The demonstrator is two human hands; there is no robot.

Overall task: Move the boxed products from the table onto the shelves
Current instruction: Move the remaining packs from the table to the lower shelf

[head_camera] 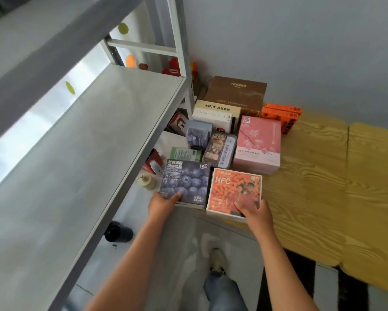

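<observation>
Boxes (235, 122) crowded behind blueberry box (186, 180), shelf post (184, 55) alongside

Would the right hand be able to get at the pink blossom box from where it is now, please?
Probably yes. The right hand grips the orange NFC box, and the pink blossom box stands just behind it with its top uncovered. The hand would first need to let go.

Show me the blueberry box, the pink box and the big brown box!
blueberry box (185, 180), head view, middle of its printed top.
pink box (259, 136), head view, middle of its flowered top.
brown box (238, 92), head view, middle of its top.
</observation>
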